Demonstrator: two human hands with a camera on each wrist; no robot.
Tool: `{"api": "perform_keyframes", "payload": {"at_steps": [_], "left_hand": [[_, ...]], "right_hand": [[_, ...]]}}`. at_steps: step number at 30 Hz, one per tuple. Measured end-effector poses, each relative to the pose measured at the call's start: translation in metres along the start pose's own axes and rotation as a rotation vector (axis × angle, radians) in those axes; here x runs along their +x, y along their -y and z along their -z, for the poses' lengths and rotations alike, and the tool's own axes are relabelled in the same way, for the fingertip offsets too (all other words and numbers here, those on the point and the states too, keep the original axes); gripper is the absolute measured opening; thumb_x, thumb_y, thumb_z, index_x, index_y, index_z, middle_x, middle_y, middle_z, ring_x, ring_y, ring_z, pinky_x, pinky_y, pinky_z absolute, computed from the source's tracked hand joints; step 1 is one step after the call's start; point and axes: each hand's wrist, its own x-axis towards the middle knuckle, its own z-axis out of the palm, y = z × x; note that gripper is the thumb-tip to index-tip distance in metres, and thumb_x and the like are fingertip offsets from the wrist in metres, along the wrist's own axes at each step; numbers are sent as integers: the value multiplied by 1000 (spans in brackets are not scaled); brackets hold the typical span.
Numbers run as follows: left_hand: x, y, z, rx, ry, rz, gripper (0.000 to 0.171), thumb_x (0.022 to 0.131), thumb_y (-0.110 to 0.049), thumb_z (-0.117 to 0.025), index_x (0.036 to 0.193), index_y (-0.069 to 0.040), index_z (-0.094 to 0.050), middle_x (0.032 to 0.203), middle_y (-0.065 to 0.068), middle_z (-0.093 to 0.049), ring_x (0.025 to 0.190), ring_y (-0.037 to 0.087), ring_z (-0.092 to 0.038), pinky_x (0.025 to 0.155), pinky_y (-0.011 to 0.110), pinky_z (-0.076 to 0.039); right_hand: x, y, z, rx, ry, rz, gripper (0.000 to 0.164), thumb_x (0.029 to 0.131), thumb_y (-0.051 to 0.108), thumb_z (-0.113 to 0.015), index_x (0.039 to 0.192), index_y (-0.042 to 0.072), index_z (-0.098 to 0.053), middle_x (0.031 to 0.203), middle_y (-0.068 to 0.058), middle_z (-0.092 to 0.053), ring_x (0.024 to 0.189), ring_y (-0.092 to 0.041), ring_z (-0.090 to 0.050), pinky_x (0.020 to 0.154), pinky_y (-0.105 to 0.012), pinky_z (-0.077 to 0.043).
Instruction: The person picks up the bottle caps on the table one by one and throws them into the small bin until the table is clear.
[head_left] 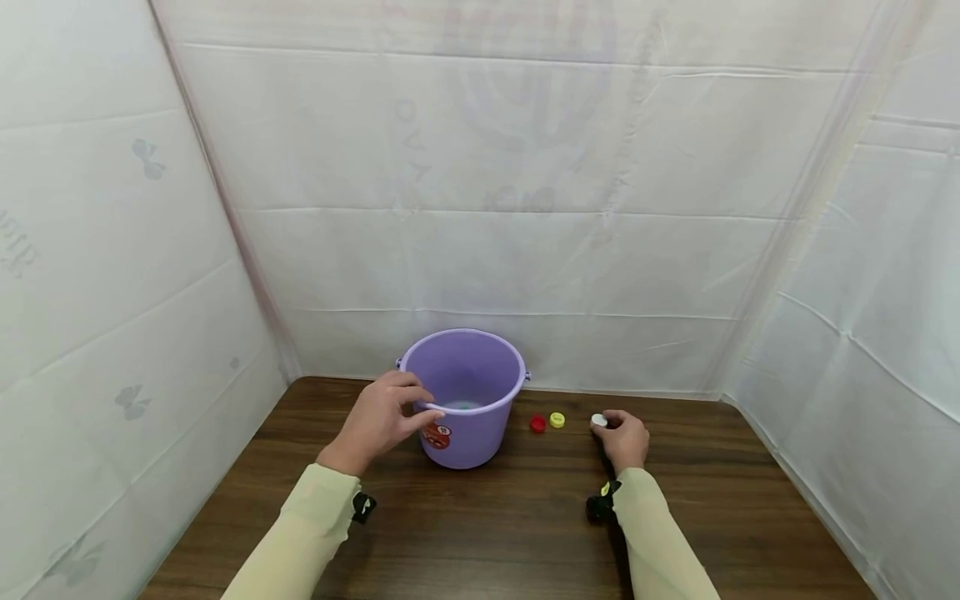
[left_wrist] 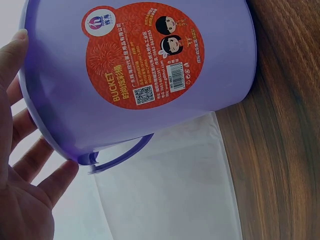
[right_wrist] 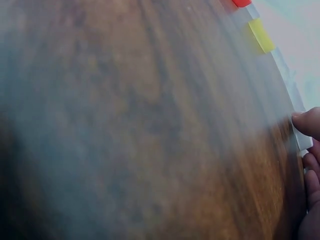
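Note:
A purple plastic bucket (head_left: pixel 468 437) stands upright on the table, with a red round label facing the left wrist camera. My left hand (head_left: pixel 386 417) holds its near-left rim, thumb and fingers about the edge. To the right, my right hand (head_left: pixel 626 437) pinches a white bottle cap (head_left: pixel 597 420) between thumb and fingers, low at the tabletop. In the right wrist view the white cap (right_wrist: pixel 303 139) shows at the right edge under the thumb. A red cap (head_left: pixel 537 424) and a yellow cap (head_left: pixel 557 420) lie between the bucket and my right hand.
The dark wood table (head_left: pixel 510 533) carries all of these. White sheeting hangs as a back wall (head_left: pixel 517 250) close behind the bucket, with further sheets at left and right. Something small and pale green (head_left: pixel 465 406) shows at the bucket's bottom, too small to make out.

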Motion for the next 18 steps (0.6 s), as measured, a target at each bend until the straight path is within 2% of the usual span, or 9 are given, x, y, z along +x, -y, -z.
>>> {"api": "perform_keyframes", "payload": {"at_steps": [18], "left_hand": [[0,0,1,2,8,4,21,79,-39,-89,87,-21,-81,89,-9,-69,90,12,-62,80,35,-56]], "right_hand": [[1,-5,2,33,7,19,36,87,16,-81,118,-1,-73,116,-23,-71,110,-38,-65,96,-52,-50]]}}
